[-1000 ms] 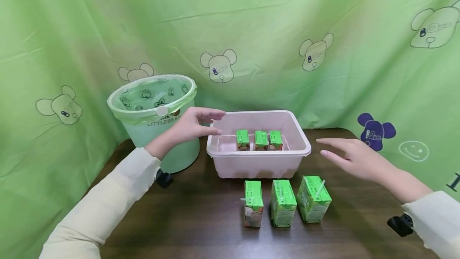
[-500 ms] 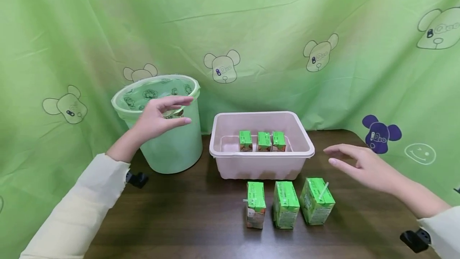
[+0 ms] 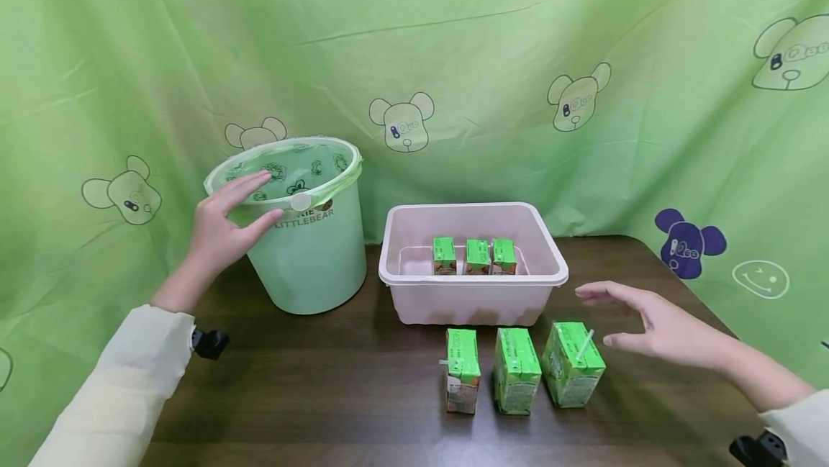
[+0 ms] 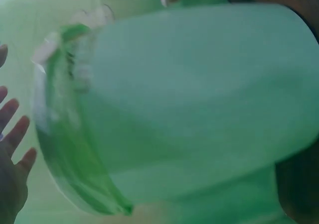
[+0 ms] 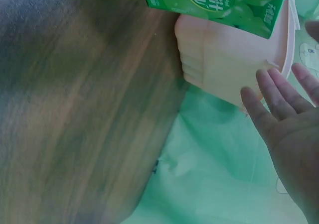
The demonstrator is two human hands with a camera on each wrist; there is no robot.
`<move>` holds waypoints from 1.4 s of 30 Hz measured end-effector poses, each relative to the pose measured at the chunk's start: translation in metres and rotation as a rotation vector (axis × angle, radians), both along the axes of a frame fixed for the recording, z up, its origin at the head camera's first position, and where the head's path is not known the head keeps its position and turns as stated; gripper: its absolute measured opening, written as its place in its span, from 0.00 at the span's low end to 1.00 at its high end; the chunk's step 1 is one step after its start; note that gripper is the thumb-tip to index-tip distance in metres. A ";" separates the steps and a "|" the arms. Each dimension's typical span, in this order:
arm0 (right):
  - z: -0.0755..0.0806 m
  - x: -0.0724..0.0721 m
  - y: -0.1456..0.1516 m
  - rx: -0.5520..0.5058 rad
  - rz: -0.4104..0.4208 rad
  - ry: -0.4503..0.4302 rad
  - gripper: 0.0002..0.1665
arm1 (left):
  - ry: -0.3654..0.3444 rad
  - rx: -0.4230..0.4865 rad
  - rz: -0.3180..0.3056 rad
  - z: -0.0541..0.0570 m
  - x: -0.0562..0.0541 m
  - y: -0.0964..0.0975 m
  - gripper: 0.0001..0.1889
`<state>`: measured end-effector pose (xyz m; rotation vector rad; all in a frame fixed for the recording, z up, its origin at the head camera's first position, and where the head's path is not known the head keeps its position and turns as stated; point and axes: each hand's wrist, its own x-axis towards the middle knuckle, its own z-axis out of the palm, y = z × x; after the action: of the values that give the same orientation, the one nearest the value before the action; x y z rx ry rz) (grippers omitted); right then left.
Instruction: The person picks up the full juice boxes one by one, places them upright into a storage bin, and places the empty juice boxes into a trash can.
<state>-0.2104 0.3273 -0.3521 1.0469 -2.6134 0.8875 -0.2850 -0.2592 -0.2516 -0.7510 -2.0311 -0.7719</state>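
My left hand [image 3: 223,226] hovers at the near left side of a green trash bin [image 3: 311,258], thumb and fingers spread, holding nothing. The left wrist view shows its fingers beside the bin's bagged rim [image 4: 75,129]. My right hand [image 3: 654,327] hangs in the air with extended fingers, just right of a green juice box [image 3: 573,366] with a straw standing up. A second juice box [image 3: 517,373] and a third juice box [image 3: 462,373], with a straw poking out at its left, stand in the same row. Behind them, a pale pink basin [image 3: 476,301] holds three smaller-looking green-topped boxes [image 3: 477,257].
Everything stands on a dark wooden table [image 3: 311,395]. A green curtain [image 3: 466,35] with bear drawings hangs close behind the bin and basin and along both sides. A thin patterned bag [image 3: 304,168] lines the bin.
My left hand has moved left, from the basin's left edge across the front of the bin to its left side. The right hand has sunk slightly. The boxes stay in place.
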 end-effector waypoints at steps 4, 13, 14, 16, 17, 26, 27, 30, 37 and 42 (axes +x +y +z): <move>-0.004 0.000 0.000 -0.031 0.088 -0.060 0.46 | 0.095 -0.028 0.088 -0.011 -0.004 -0.012 0.28; -0.020 0.003 -0.001 -0.112 0.177 -0.182 0.50 | 0.151 -0.056 0.225 -0.027 -0.013 -0.027 0.29; -0.022 0.004 -0.001 -0.114 0.171 -0.184 0.50 | 0.155 -0.055 0.230 -0.029 -0.014 -0.027 0.29; -0.026 0.005 -0.002 -0.117 0.158 -0.189 0.50 | 0.164 -0.055 0.233 -0.031 -0.016 -0.028 0.29; -0.027 0.005 -0.002 -0.120 0.156 -0.191 0.50 | 0.171 -0.052 0.234 -0.032 -0.017 -0.028 0.29; -0.036 0.004 -0.003 -0.148 0.155 -0.195 0.50 | 0.214 -0.037 0.251 -0.040 -0.027 -0.026 0.35; -0.037 0.004 -0.003 -0.150 0.155 -0.194 0.50 | 0.215 -0.025 0.251 -0.040 -0.026 -0.026 0.34; -0.038 0.004 -0.005 -0.155 0.149 -0.198 0.50 | 0.230 -0.005 0.259 -0.040 -0.026 -0.024 0.30; -0.041 0.004 -0.008 -0.160 0.127 -0.203 0.50 | 0.241 0.013 0.268 -0.041 -0.027 -0.022 0.24; -0.044 0.005 -0.010 -0.186 0.115 -0.232 0.50 | 0.261 0.013 0.276 -0.043 -0.028 -0.022 0.25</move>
<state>-0.2056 0.3178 -0.3965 1.1130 -2.6057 1.3234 -0.3131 -0.2809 -0.2943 -0.5189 -1.8405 -0.4996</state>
